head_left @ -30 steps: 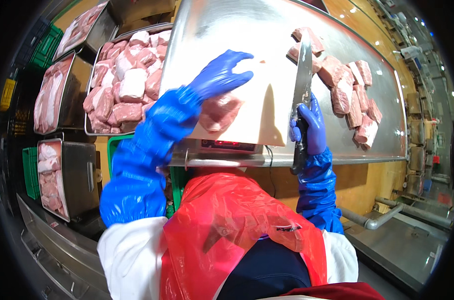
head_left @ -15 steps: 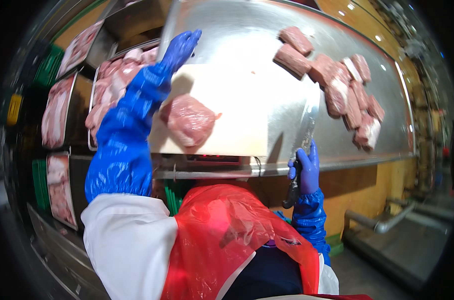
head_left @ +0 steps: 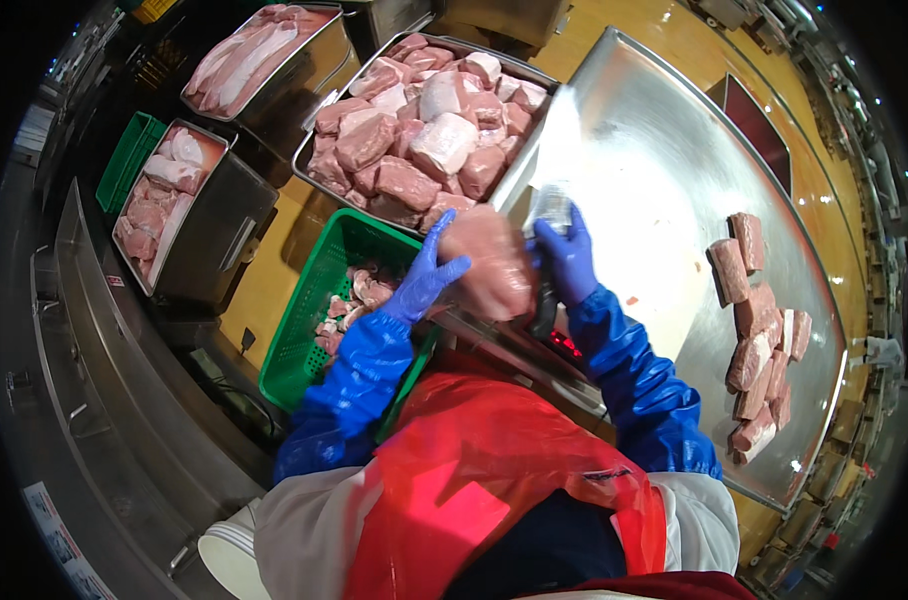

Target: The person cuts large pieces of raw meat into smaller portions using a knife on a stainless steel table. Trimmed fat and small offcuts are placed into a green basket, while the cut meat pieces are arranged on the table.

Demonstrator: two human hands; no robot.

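Fingers of the left hand spread wide, cupping a raw meat piece; the right hand grips a knife. Meat likely handles soft, heavy and slippery; support it from beneath, above the green basket.

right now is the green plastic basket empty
No, the green plastic basket holds small pink meat scraps just below the blue-gloved left hand, which grips a large pink piece of meat.

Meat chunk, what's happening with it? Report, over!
Left hand grips meat chunk above green crate edge. Right hand holds knife against the chunk. Nothing in the way.
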